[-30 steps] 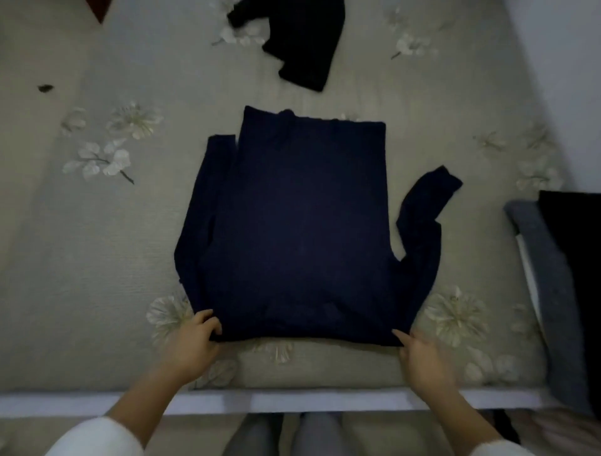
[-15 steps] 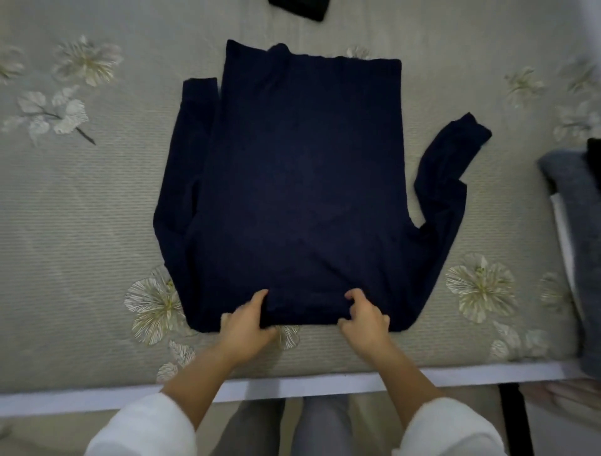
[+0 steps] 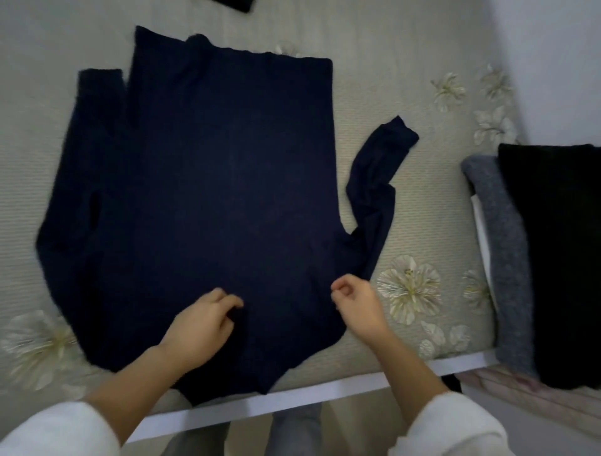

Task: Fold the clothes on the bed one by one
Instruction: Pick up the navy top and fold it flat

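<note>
Fingers of left hand pinch navy sweater; right hand seemingly too

home bedroom, bed with floral cover, folded clothes beside the wall

One navy long-sleeved knit sweater and one black cloth corner. Folded garments number two — one grey woolly knit, one black fabric fold.
</note>
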The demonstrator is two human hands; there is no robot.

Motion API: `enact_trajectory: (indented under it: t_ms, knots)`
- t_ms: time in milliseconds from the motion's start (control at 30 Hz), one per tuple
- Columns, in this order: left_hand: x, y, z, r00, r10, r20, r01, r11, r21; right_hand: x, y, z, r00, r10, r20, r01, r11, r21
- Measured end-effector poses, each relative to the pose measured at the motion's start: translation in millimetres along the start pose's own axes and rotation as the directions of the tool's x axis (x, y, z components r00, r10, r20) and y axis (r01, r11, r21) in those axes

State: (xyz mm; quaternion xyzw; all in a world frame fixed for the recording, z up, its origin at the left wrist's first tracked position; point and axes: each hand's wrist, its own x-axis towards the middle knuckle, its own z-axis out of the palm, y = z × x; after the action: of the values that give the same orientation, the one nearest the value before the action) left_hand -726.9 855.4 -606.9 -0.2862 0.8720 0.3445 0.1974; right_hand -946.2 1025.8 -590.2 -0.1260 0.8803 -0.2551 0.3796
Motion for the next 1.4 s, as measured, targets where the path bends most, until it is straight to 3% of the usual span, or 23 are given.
enact_trajectory:
  t_ms: [100, 233, 367, 467, 567, 600, 667, 767, 867, 967, 1033, 1100, 1133, 1233, 1267, 1400]
  knots:
    - [40, 51, 22, 0.981, 0.050, -0.189, -0.050, 0.999, 0.004, 47, 13, -38, 0.985, 0.049, -0.168, -0.030, 0.993, 0.115]
    - [86, 105, 67, 0.986, -0.085, -0.144, 0.091, 0.995, 0.037, 107, 28, -81, 0.932, 0.126, -0.341, -0.073, 0.984, 0.165]
    - [104, 120, 96, 0.955, -0.236, -0.181, 0.260, 0.957, 0.125, 160, 24, -105, 0.937, 0.095, -0.336, -0.044, 0.987, 0.156]
    - [103, 119, 99, 0.958, -0.255, -0.133, 0.275, 0.948, 0.159, 193, 5, -109, 0.948, 0.018, -0.317, 0.035, 0.987, 0.160]
    - [105, 120, 95, 0.955, -0.280, -0.098, 0.293, 0.943, 0.156, 209, -10, -103, 0.966, -0.079, -0.246, 0.091, 0.995, 0.037]
    - [104, 121, 93, 0.955, -0.286, -0.078, 0.295, 0.944, 0.147, 207, -14, -102, 0.953, -0.102, -0.285, 0.122, 0.991, 0.051]
    - [104, 123, 90, 0.953, -0.301, -0.039, 0.304, 0.944, 0.132, 201, -15, -111, 0.890, -0.046, -0.454, 0.180, 0.949, 0.258]
    - [106, 125, 86, 0.945, -0.327, 0.009, 0.324, 0.938, 0.122, 172, 10, -142, 0.788, 0.244, -0.565, 0.234, 0.729, 0.643]
    - [106, 128, 82, 0.940, -0.337, 0.050, 0.329, 0.937, 0.117, 132, 63, -163, 0.727, 0.465, -0.505, 0.031, 0.713, 0.701]
    - [106, 130, 80, 0.935, -0.349, 0.068, 0.339, 0.933, 0.122, 112, 101, -169, 0.768, 0.535, -0.351, -0.207, 0.727, 0.654]
    - [107, 130, 79, 0.932, -0.355, 0.076, 0.344, 0.930, 0.130, 114, 106, -175, 0.809, 0.513, -0.289, -0.258, 0.750, 0.609]
    - [107, 131, 79, 0.930, -0.358, 0.082, 0.345, 0.928, 0.138, 123, 95, -183, 0.835, 0.473, -0.281, -0.212, 0.749, 0.628]
    - [107, 131, 79, 0.929, -0.360, 0.086, 0.347, 0.927, 0.142, 129, 88, -187, 0.848, 0.467, -0.250, -0.178, 0.696, 0.696]
    - [108, 132, 78, 0.926, -0.365, 0.093, 0.349, 0.924, 0.154, 148, 66, -198, 0.892, 0.449, -0.052, -0.151, 0.405, 0.902]
    - [108, 132, 77, 0.925, -0.368, 0.097, 0.351, 0.923, 0.157, 153, 60, -201, 0.899, 0.437, 0.013, -0.202, 0.387, 0.900]
    - [108, 133, 76, 0.924, -0.368, 0.102, 0.351, 0.924, 0.153, 149, 38, -206, 0.913, 0.325, 0.248, -0.387, 0.492, 0.780]
